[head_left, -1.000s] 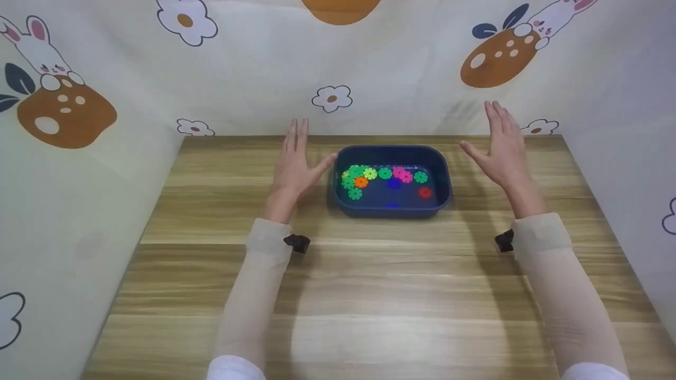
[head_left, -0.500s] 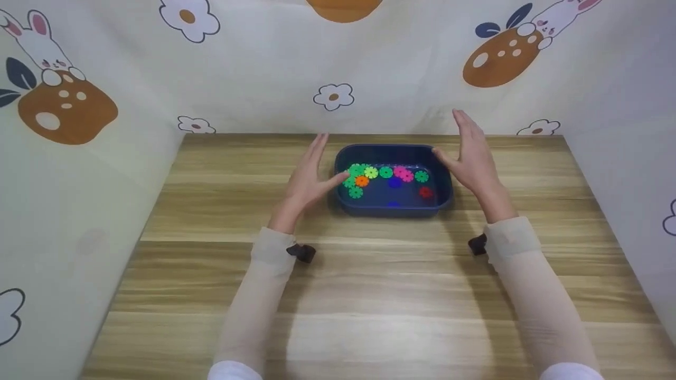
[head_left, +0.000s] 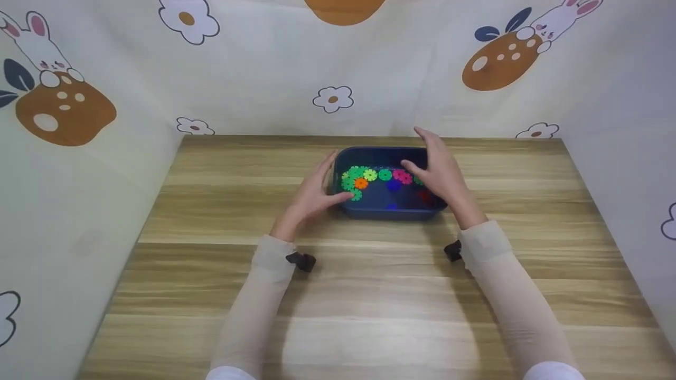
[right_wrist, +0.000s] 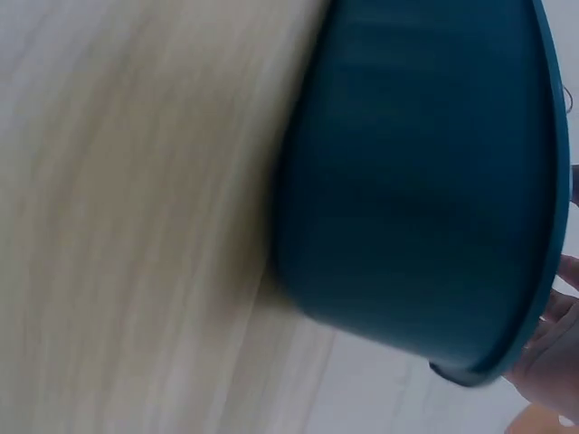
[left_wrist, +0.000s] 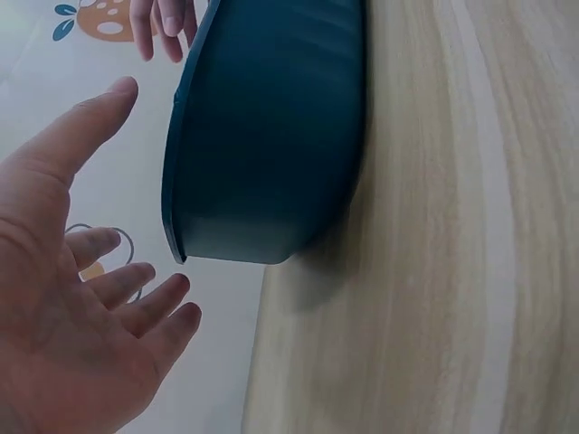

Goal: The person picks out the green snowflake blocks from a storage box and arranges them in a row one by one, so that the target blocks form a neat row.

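A dark blue plastic tub (head_left: 391, 214) sits near the back of the table with several notched plastic discs inside. Green discs (head_left: 356, 172) and an orange disc (head_left: 360, 183) lie at its left, pink discs (head_left: 402, 176) further right. My left hand (head_left: 311, 196) is at the tub's left end, thumb over the rim; the left wrist view shows the fingers loosely spread and apart from the tub wall (left_wrist: 271, 136). My right hand (head_left: 442, 171) hovers at the right end, fingers extended, covering part of the rim and a red disc. In the right wrist view the tub (right_wrist: 416, 181) mostly hides it.
The wood-grain table (head_left: 369, 295) stretches in front of the tub and to both sides. Behind its back edge hangs a pale cloth (head_left: 264, 68) printed with flowers and rabbits. Black wrist cameras (head_left: 302, 261) sit on both sleeves.
Both hands have moved inward: the right hand leftward from well beside the tub to over its right end, the left hand rightward and nearer to me. The tub has stayed in place.
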`<state>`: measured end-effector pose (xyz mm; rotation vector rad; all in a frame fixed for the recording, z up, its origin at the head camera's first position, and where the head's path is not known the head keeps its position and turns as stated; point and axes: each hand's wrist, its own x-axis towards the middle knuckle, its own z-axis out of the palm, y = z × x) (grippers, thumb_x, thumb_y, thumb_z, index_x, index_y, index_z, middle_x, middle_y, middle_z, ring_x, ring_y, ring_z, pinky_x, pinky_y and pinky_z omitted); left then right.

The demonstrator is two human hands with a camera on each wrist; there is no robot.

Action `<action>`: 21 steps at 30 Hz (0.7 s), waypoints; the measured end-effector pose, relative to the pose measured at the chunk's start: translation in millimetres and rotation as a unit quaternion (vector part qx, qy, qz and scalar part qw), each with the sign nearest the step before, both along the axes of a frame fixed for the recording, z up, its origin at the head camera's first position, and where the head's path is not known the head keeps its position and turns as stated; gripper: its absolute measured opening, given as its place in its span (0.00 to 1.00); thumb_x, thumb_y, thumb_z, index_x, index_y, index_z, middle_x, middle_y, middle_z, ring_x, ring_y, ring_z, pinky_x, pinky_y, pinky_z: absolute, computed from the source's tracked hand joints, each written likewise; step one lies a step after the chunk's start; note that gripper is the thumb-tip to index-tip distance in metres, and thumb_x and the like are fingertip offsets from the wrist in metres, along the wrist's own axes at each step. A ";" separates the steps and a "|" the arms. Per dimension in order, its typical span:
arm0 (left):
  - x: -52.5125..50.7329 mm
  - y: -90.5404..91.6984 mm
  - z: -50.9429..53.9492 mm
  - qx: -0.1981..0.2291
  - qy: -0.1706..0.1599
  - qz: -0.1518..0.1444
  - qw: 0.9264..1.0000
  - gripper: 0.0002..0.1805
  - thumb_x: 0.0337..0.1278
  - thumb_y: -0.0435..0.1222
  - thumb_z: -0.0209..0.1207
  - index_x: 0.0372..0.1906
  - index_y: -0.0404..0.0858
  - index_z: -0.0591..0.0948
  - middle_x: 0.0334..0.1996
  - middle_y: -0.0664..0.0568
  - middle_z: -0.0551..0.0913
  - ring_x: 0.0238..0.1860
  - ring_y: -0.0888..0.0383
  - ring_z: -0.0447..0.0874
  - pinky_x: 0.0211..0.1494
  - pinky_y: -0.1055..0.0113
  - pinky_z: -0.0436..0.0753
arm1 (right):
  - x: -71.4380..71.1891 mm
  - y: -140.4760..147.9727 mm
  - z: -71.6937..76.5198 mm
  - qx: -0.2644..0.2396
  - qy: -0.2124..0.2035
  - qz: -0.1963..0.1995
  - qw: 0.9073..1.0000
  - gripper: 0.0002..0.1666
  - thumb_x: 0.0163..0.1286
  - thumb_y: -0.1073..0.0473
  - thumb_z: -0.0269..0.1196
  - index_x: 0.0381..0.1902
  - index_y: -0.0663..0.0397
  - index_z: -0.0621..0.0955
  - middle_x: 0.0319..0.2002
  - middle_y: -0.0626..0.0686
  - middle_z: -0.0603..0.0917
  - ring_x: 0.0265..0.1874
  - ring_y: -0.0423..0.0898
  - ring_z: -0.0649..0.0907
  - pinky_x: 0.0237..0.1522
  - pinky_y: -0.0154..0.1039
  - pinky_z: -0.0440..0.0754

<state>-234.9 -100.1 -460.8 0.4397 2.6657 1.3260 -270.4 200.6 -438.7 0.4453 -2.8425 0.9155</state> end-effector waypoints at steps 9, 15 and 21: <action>1.4 -2.5 -6.6 0.076 -0.025 0.003 0.997 0.55 0.52 0.42 0.73 0.80 0.46 0.52 0.80 0.46 0.54 0.75 0.41 0.64 0.77 0.48 0.65 | 0.4 -18.2 -3.6 -0.004 -0.019 0.036 0.999 0.43 0.70 0.46 0.64 0.75 0.56 0.62 0.71 0.60 0.70 0.71 0.56 0.70 0.75 0.54 0.64; 0.6 -2.7 -8.8 0.083 -0.054 0.004 0.995 0.53 0.53 0.40 0.72 0.80 0.44 0.54 0.78 0.43 0.57 0.74 0.43 0.65 0.78 0.51 0.65 | 2.0 -28.0 -10.0 -0.033 -0.035 0.050 0.998 0.39 0.68 0.49 0.67 0.71 0.57 0.67 0.63 0.60 0.78 0.64 0.57 0.76 0.70 0.54 0.72; 0.4 -5.4 -11.9 0.077 -0.069 0.003 0.995 0.51 0.54 0.40 0.72 0.79 0.40 0.56 0.77 0.41 0.61 0.73 0.44 0.68 0.77 0.53 0.67 | 5.3 -42.1 -16.0 -0.099 -0.094 0.068 0.988 0.33 0.66 0.57 0.68 0.66 0.62 0.72 0.57 0.64 0.81 0.57 0.60 0.82 0.63 0.54 0.79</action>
